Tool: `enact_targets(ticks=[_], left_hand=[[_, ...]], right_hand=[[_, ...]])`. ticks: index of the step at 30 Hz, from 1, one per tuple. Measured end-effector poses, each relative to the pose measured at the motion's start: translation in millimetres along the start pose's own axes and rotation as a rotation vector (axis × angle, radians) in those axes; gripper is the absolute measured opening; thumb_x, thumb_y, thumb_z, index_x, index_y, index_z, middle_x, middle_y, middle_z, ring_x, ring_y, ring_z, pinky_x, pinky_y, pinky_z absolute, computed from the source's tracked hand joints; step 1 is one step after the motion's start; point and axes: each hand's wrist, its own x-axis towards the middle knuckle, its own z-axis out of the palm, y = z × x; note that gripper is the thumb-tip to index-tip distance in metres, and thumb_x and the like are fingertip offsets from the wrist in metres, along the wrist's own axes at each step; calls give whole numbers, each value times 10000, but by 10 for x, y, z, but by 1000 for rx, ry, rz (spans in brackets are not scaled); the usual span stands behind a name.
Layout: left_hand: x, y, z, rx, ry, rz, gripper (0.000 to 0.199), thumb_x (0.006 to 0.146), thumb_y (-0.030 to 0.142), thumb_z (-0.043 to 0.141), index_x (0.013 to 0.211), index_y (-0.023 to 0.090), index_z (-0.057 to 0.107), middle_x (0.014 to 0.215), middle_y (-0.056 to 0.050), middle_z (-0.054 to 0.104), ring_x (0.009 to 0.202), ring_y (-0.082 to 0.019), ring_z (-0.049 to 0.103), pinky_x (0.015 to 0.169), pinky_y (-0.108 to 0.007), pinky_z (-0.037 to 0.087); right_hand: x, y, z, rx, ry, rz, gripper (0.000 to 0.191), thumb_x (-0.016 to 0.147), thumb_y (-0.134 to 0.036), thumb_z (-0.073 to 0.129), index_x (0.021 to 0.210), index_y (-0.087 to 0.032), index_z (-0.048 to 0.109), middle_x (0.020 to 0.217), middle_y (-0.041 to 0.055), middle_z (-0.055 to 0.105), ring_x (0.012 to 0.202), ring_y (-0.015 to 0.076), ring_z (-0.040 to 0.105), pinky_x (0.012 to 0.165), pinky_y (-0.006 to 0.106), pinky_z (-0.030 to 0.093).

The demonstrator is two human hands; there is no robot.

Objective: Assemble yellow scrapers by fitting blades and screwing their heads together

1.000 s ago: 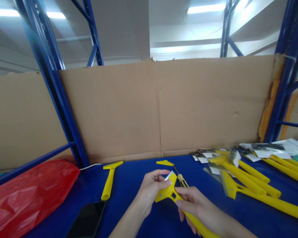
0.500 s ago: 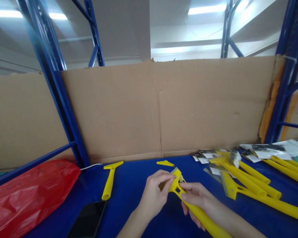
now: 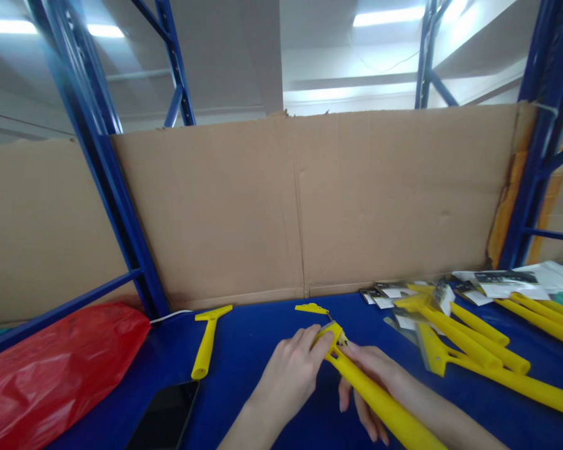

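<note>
A long-handled yellow scraper (image 3: 380, 400) slants across the front of the blue table, its head between my two hands. My left hand (image 3: 294, 361) is closed on the scraper head, the thumb lying over its face. My right hand (image 3: 373, 369) pinches at the right side of the head, thumb and index finger near a small slotted piece; its other fingers hang below the handle. What exactly the right fingertips hold is too small to tell. Just beyond the hands lies a small yellow piece (image 3: 311, 308). To the left rests a short yellow scraper (image 3: 206, 345).
A black phone (image 3: 166, 415) and a red plastic bag (image 3: 65, 369) are at the left. Several yellow scrapers (image 3: 469, 344) and packets (image 3: 511, 285) lie at the right. Cardboard (image 3: 225, 212) stands behind the blue table (image 3: 244, 331), between blue posts.
The left thumb has moved over the face of the scraper head, and the head has tilted. The right thumb has shifted up from the handle neck toward the head's side.
</note>
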Motion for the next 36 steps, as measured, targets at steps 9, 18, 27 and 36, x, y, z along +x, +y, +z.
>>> enact_targets(ticks=[9,18,27,36], left_hand=[[96,-60,211,-889,146,-627,270,877,165,425,1099,150,579,939,-90,674,637,-139,650,556,-242,535],[132,-83,93,-1464,63,-920,253,814,174,593,1052,95,557,905,-95,668,537,-88,625,513,-214,533],[111,-48,119,-1551,-44,-913,274,790,206,628,1036,97,571,883,-102,688,546,-94,622,528,-225,533],[96,-72,148,-1593,-93,-893,303,741,245,670,998,101,597,865,-93,689,559,-101,623,543,-231,529]], right_hand=[[52,58,-161,-285,325,-51,564,864,-538,383,1324,-219,453,1138,116,638,362,52,533,305,192,367],[18,66,-244,-1198,635,-327,373,876,-251,421,1180,-212,632,1040,116,687,953,273,647,805,374,482],[159,180,-272,-1295,396,-298,255,771,-50,490,779,-208,689,763,46,633,712,188,613,650,280,424],[220,55,-228,-1004,565,-450,75,773,-210,597,715,-200,642,685,10,625,587,153,539,575,271,411]])
